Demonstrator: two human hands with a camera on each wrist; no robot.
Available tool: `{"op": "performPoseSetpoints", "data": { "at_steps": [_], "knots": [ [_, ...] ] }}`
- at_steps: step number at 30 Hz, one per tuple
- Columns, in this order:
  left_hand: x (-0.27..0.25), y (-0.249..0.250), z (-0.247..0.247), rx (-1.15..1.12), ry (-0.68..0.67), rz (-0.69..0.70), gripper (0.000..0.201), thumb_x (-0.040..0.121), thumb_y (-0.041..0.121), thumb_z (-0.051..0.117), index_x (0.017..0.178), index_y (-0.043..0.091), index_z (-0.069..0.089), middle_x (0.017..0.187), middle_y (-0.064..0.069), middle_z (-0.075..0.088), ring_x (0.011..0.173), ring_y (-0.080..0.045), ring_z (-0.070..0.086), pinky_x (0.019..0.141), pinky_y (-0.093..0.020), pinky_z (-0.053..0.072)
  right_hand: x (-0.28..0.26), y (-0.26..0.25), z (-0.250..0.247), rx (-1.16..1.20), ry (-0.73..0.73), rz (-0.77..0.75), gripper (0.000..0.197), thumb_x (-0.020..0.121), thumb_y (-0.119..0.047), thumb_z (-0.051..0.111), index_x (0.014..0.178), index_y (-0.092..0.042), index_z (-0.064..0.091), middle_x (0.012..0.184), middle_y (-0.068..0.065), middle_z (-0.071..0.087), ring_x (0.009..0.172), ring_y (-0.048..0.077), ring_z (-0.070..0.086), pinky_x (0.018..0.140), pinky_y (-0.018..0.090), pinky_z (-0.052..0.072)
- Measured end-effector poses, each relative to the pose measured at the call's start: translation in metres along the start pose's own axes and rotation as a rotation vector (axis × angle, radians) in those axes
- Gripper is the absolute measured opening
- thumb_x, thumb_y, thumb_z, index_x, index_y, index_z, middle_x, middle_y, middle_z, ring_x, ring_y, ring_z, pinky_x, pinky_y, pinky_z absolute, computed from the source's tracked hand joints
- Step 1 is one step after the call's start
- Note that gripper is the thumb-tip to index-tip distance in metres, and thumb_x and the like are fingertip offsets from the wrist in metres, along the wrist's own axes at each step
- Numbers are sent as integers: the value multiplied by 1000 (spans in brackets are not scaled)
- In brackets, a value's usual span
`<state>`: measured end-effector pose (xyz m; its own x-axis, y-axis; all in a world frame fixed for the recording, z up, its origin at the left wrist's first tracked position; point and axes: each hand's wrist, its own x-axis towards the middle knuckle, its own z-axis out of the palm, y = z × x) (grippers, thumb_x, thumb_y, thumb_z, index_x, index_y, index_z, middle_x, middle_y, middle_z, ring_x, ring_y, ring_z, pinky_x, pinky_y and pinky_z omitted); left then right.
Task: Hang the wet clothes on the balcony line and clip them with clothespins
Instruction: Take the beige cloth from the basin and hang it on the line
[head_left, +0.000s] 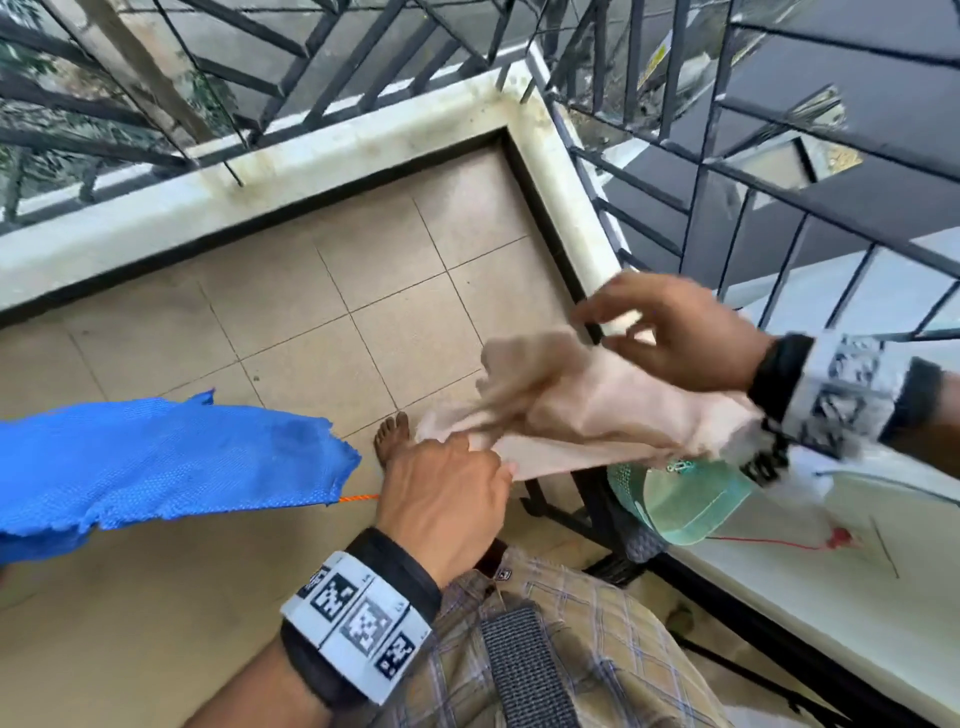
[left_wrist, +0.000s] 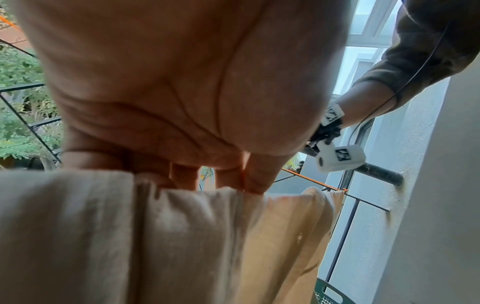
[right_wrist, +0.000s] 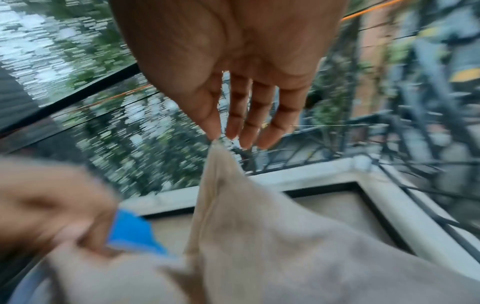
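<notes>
Over the balcony floor (head_left: 363, 291), at about four o'clock from its corner, I hold the beige cloth (head_left: 597, 410) across the orange line (head_left: 358, 498). My left hand (head_left: 447, 499) keeps a grip clamped on the cloth's near edge, fingers curled round the fold, so the wet weight does not slide off the line as I spread it. My right hand (head_left: 680, 332) pinches one corner of the cloth between thumb and forefinger, the other fingers straight and apart; I judge that light pinch is for drawing the bunched part out flat. At nine o'clock from my left hand the blue cloth (head_left: 156, 462) already hangs on the same line, so I keep the beige one beside it, not overlapping. A green basket (head_left: 675, 499) sits under my right wrist. No clothespin shows yet.
</notes>
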<state>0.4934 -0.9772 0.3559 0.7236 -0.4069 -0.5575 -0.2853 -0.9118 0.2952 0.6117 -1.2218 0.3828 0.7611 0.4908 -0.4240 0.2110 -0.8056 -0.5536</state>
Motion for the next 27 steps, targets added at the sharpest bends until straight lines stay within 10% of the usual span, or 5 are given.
{"op": "performPoseSetpoints", "data": {
  "at_steps": [3, 8, 13, 16, 27],
  "knots": [
    [-4, -1, 0, 6, -57, -8, 56, 104, 49, 18, 108, 27, 69, 100, 2, 67, 95, -24, 62, 93, -38, 38, 23, 38, -14, -140, -218, 358, 26, 90, -19, 64, 111, -34, 67, 103, -7, 68, 87, 14, 66, 81, 25, 47],
    [-2, 3, 5, -15, -105, -16, 55, 104, 50, 19, 111, 28, 69, 101, -2, 68, 101, -26, 60, 90, -37, 37, 14, 84, -7, -391, -772, 539, 49, 83, -60, 66, 124, -33, 61, 99, -9, 64, 91, 16, 61, 91, 36, 52],
    [-2, 4, 10, -21, -94, -26, 56, 104, 51, 19, 103, 26, 69, 99, -4, 67, 100, -27, 59, 88, -38, 37, -19, 97, -1, -153, -1062, 665, 26, 90, -53, 62, 96, -29, 69, 93, -7, 67, 88, 16, 62, 75, 30, 52],
    [-3, 4, 13, -17, -65, -30, 58, 104, 52, 16, 104, 27, 67, 95, -2, 67, 99, -26, 58, 88, -39, 38, -25, 98, -3, -195, -906, 451, 25, 89, -49, 66, 76, -28, 70, 73, -13, 68, 72, 12, 60, 78, 37, 54],
    [12, -5, 12, -55, 0, -57, 51, 101, 57, 22, 110, 35, 68, 86, 4, 66, 89, -23, 56, 79, -37, 37, -60, 84, -37, -473, -196, 414, 35, 89, -62, 53, 105, -37, 72, 102, -3, 71, 90, 25, 62, 79, 35, 51]
  ]
}}
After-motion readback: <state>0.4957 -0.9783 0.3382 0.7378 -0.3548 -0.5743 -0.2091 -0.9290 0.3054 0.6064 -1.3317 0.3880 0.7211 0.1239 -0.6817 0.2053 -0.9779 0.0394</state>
